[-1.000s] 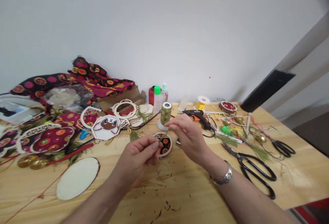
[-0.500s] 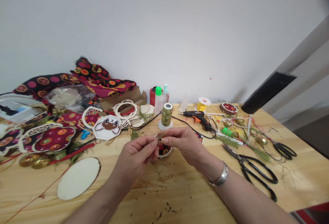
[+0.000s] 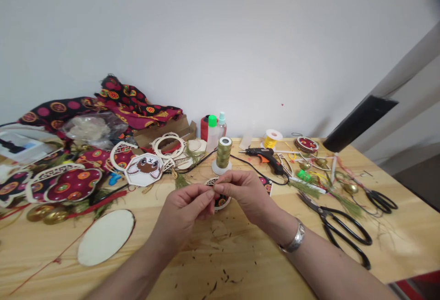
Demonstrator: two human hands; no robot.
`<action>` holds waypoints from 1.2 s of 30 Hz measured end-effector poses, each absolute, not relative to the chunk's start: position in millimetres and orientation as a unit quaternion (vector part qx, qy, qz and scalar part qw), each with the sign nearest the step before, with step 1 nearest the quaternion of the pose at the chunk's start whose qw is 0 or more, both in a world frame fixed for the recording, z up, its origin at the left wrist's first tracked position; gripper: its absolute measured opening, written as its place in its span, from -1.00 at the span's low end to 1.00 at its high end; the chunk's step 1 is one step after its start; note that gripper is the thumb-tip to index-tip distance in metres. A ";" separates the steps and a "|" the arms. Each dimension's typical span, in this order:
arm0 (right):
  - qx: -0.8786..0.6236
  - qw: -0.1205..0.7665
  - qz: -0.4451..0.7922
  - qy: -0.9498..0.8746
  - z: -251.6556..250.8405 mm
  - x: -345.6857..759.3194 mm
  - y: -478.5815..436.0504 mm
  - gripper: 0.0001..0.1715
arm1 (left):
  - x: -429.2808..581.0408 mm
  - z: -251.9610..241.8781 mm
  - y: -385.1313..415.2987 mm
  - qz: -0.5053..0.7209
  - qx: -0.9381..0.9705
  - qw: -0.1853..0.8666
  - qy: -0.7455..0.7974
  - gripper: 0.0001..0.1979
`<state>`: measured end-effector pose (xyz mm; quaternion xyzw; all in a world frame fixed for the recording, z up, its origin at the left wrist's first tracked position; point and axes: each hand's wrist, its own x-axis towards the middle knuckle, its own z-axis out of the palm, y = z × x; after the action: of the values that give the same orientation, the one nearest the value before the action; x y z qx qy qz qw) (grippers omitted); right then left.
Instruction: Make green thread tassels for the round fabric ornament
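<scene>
My left hand (image 3: 187, 210) and my right hand (image 3: 242, 192) meet over the middle of the wooden table (image 3: 240, 263). Both are closed in a pinch on a small round wooden ornament (image 3: 220, 199) covered with black and red patterned cloth, held just above the tabletop. Their fingertips touch at its upper edge. A spool of olive-gold thread (image 3: 223, 153) stands upright just behind the hands. My right wrist wears a silver bracelet (image 3: 295, 239).
Large black scissors (image 3: 338, 229) lie to the right, a smaller pair (image 3: 380, 199) further right. A glue gun (image 3: 266, 157), yellow wire spool (image 3: 271, 138) and glue bottles (image 3: 213, 132) stand behind. Cloth-covered ornaments (image 3: 65, 183), a white oval (image 3: 105, 237) and patterned fabric (image 3: 113, 102) fill the left.
My right hand came back from the thread spool to the ornament and now pinches it together with my left hand. The left hand has hardly moved.
</scene>
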<state>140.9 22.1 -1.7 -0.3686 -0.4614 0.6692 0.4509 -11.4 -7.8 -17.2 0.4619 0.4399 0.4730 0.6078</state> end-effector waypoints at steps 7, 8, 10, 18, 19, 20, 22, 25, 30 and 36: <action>-0.379 0.444 0.644 -0.494 2.3 144.1 22.0 -0.82 | -10.9 -10.8 -7.3 0.451 0.540 0.536 0.467 -0.84; -0.384 0.449 0.639 -0.492 3.0 145.4 23.0 -0.83 | -10.5 -9.0 -7.0 0.450 0.546 0.525 0.473 -0.84; -0.397 0.464 0.624 -0.487 4.5 148.3 25.4 -0.84 | -9.5 -5.8 -6.3 0.451 0.555 0.501 0.487 -0.84; -0.413 0.526 0.578 -0.467 15.0 160.8 30.7 -0.89 | -9.5 -6.3 -2.4 0.455 0.577 0.444 0.513 -0.88; -0.413 0.530 0.575 -0.466 16.2 161.9 30.4 -0.89 | -10.3 -6.8 -2.1 0.457 0.585 0.428 0.515 -0.88; -0.411 0.535 0.572 -0.466 17.2 162.8 30.2 -0.89 | -11.1 -7.1 -1.9 0.463 0.590 0.405 0.523 -0.89; -0.402 0.546 0.569 -0.465 18.2 163.9 30.2 -0.90 | -12.8 -6.9 -2.7 0.491 0.586 0.333 0.552 -0.80; -0.400 0.555 0.551 -0.478 17.2 163.7 31.6 -0.93 | -14.3 -6.2 -6.8 0.549 0.540 0.290 0.567 -0.72; -0.401 0.562 0.469 -0.551 12.6 158.9 31.7 -0.94 | -9.9 -7.8 -14.7 0.433 0.443 0.651 0.438 -0.74; -0.340 0.529 0.309 -0.714 7.9 153.6 20.3 -0.85 | -5.6 -5.4 -12.8 0.368 0.327 0.795 0.354 -0.67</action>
<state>153.6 20.3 7.9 -0.3396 -0.7138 0.3089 0.5289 -5.6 -12.8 -5.4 0.3270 0.3540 0.3679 0.7953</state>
